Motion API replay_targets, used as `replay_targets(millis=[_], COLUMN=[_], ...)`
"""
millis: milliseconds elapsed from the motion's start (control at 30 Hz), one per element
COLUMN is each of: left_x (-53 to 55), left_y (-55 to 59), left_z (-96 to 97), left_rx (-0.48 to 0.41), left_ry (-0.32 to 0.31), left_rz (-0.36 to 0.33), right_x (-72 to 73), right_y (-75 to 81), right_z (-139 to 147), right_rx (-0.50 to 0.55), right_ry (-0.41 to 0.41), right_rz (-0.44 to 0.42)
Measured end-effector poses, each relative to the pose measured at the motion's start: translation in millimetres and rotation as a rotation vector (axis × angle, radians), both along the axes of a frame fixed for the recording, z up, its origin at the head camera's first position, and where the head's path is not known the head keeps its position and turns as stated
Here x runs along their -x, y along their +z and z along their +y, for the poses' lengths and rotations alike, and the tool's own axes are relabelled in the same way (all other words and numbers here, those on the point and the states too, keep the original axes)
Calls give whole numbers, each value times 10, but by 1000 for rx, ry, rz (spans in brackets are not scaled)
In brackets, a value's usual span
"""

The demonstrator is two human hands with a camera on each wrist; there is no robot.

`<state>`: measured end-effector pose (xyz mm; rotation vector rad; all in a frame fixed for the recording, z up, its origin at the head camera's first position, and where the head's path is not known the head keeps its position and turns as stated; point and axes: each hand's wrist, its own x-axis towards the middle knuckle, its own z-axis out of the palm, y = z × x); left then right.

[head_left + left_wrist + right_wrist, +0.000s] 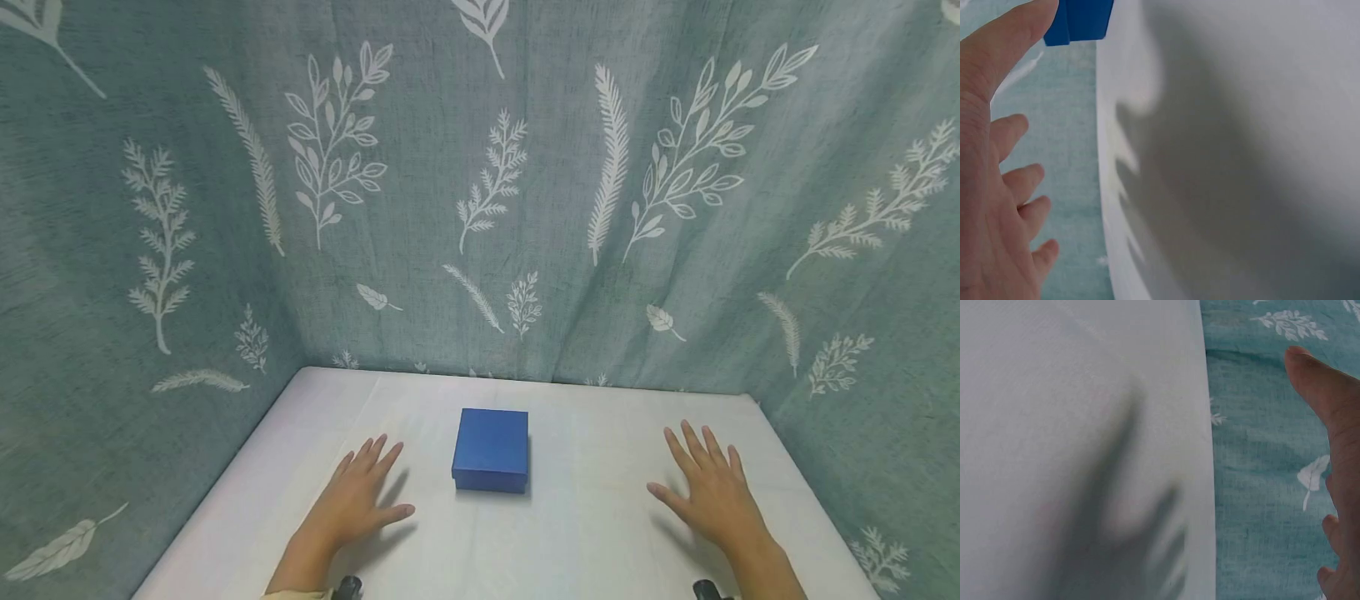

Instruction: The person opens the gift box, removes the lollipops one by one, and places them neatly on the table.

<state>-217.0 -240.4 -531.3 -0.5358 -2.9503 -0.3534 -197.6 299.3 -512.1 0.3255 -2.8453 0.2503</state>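
Two hands poised on either side of a blue box, with no contact made. Left hand: spread, thumb out toward the box, nothing held. Right hand: likewise spread, well apart from the box, nothing held. Both raised above the worktop, to judge by the shadows set apart from them. Blue box: flat on the worktop, near its middle, between the hands and nearer the left; probably lidded, given the step along its side in the left wrist view.

Step in hand, by judgement: readiness, ahead of any handling. Called for in a next move on the box: a short inward reach on the left, a longer one on the right, then a light grip at opposite sides, without skidding the box across the covering.

Surface: white, smooth, faintly creased. Room: grey-green cloth behind the worktop and down both sides, softly folded, printed with white sprigs, fronds and single leaves. At the left wrist, the edge of a pale sleeve.
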Motion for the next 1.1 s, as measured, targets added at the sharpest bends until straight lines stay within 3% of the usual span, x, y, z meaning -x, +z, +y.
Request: replay_targets(millis=[367, 567, 667, 900, 1100], left_x=[-4, 88, 151, 280, 358], left_y=[-4, 48, 70, 111, 33], left_z=[91, 204, 291, 517, 620], left_rx=[-33, -53, -122, -375, -442], left_ry=[13, 24, 44, 40, 45], left_rz=[-20, -33, -44, -99, -129], right_x=[-16, 46, 98, 174, 164], right_y=[-60, -27, 3, 10, -59], right_z=[-62, -144, -226, -452, -697], right_rx=[39, 56, 78, 139, 387], right_ry=[8, -3, -3, 5, -48], right_rz=[-63, -59, -67, -86, -244])
